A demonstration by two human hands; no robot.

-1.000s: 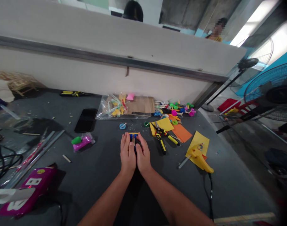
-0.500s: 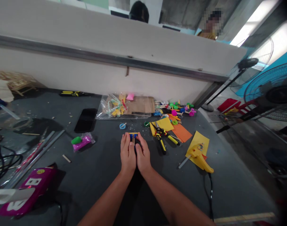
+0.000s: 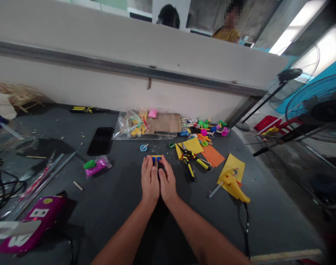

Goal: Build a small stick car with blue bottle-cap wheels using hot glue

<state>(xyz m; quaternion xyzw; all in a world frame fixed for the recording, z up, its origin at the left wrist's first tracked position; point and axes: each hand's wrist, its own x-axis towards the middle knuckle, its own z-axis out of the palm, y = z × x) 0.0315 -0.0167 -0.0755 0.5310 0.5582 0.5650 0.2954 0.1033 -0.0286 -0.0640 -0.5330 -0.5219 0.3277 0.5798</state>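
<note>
A person's left hand (image 3: 150, 184) and right hand (image 3: 167, 183) meet side by side over a dark gray table (image 3: 110, 209), fingers drawn close together, holding a small blue-and-yellow object (image 3: 157, 159) between them at the fingertips. Black-and-yellow pliers (image 3: 188, 168) lie to the right, partly on yellow paper (image 3: 195, 144); a blue ring (image 3: 143, 150) sits just beyond the hands.

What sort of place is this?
Probably a small craft workshop: a yellow hot-glue gun, yellow-and-black-handled snips and an orange paper sheet lie on a dark worktable.
</note>
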